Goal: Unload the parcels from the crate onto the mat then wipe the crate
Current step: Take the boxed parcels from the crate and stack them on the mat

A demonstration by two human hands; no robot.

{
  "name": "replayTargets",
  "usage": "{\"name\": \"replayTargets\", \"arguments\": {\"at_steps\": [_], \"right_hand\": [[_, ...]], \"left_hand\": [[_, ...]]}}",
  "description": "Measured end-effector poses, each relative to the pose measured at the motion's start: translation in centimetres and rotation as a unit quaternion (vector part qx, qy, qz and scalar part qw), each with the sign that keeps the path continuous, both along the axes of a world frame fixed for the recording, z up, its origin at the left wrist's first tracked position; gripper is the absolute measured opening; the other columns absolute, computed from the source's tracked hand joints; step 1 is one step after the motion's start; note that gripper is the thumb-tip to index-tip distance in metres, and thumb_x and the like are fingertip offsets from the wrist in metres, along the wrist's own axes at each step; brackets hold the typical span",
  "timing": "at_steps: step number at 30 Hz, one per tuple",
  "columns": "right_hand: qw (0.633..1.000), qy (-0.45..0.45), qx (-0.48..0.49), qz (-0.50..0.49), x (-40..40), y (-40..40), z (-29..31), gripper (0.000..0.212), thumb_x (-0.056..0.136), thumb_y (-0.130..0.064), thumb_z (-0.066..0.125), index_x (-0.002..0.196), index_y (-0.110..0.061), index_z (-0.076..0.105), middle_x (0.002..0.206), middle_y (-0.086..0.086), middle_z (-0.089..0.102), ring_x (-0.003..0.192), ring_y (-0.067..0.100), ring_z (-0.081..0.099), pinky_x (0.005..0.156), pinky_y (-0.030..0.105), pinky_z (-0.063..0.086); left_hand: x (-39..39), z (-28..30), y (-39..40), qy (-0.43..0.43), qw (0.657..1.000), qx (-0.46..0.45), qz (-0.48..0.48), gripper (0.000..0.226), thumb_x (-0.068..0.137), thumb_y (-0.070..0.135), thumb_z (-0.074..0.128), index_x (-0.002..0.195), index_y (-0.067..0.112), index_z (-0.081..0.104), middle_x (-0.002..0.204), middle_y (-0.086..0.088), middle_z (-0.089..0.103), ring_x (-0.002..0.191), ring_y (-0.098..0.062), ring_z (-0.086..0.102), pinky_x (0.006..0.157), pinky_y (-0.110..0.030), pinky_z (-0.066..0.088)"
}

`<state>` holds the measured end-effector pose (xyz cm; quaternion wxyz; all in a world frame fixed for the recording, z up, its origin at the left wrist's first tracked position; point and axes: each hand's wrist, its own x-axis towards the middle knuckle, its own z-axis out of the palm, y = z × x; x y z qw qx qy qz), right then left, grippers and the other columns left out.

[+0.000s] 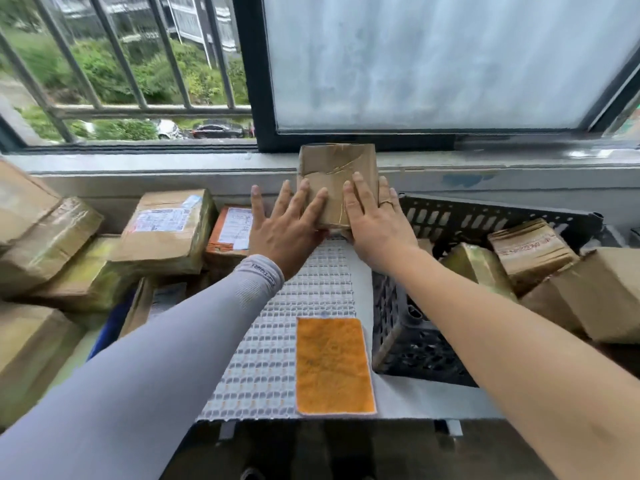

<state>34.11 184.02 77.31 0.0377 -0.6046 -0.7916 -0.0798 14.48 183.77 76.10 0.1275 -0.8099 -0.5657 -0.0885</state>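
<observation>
both hands are on one brown taped parcel [337, 174] that stands upright at the far end of the white mesh mat [277, 323], just below the window sill [173, 161]. the left hand [287, 223], in a grey sleeve [173, 341], lies with straight spread fingers against the parcel's left side. the right hand [375, 220], bare-armed with a ring on one finger, lies flat with straight fingers on the parcel's near face and right edge. neither hand curls round it; the fingers press flat.

the black crate [433, 341] sits to the right of the mat, touching its edge, and more brown parcels [526, 254] lie in it and against its right side. an orange cloth [334, 365] lies flat on the near part of the mat, beside the crate. on the left of the mat a heap of taped parcels [162, 233] lies stacked at angles, one with a white label and one orange box [228, 233] just beside the left hand. the mat rests on a pale table [415, 396].
</observation>
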Motion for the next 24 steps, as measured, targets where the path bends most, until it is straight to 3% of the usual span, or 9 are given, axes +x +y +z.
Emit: {"name": "replayTargets", "arguments": {"at_steps": [8,16,18,22,24], "right_hand": [[0.988,0.02,-0.136,0.075,-11.5,-5.2,-10.1,0.074,0.109,-0.034,0.042,0.164,-0.013,-0.003,0.172,0.01,-0.008,0.154,0.052,-0.005,0.125,0.056,0.001],[0.966,-0.002,-0.244,0.082,-17.7,-10.1,-18.8,0.076,0.108,-0.024,0.041,0.163,-0.015,-0.011,0.17,0.01,-0.021,0.153,0.05,-0.015,0.127,0.058,-0.001],[0.963,-0.006,-0.258,0.075,-18.2,-11.1,-20.6,0.08,0.108,-0.022,0.045,0.163,-0.016,-0.013,0.169,0.01,-0.026,0.153,0.05,-0.018,0.126,0.059,-0.001],[0.951,-0.014,-0.302,0.057,-18.3,-12.6,-23.5,0.085,0.108,-0.024,0.048,0.162,-0.021,-0.017,0.163,0.006,-0.036,0.153,0.045,-0.022,0.126,0.056,-0.006],[0.944,-0.018,-0.326,0.044,-18.2,-13.1,-23.9,0.087,0.107,-0.028,0.051,0.162,-0.024,-0.016,0.164,0.007,-0.035,0.155,0.042,-0.018,0.125,0.055,-0.002]], "left_hand": [[-11.7,-10.1,-7.2,0.011,0.987,-0.148,0.068,0.072,0.101,0.07,0.02,0.164,0.036,0.016,0.171,-0.002,0.022,0.157,-0.032,0.021,0.116,-0.073,-0.001],[-17.2,-17.5,-13.2,0.03,0.962,-0.259,0.083,0.074,0.098,0.066,0.02,0.157,0.026,0.041,0.159,-0.01,0.046,0.145,-0.033,0.046,0.116,-0.066,0.029],[-17.7,-19.5,-14.0,0.03,0.959,-0.27,0.082,0.072,0.101,0.065,0.02,0.161,0.026,0.033,0.163,-0.009,0.041,0.149,-0.033,0.04,0.119,-0.063,0.026],[-17.8,-22.3,-15.2,0.022,0.943,-0.325,0.069,0.071,0.106,0.06,0.024,0.165,0.03,-0.001,0.174,-0.005,0.004,0.16,-0.03,0.007,0.126,-0.056,0.006],[-17.9,-23.1,-15.6,0.024,0.935,-0.349,0.061,0.071,0.108,0.057,0.025,0.164,0.031,-0.009,0.174,-0.005,-0.006,0.16,-0.029,-0.002,0.126,-0.054,0.001]]}}
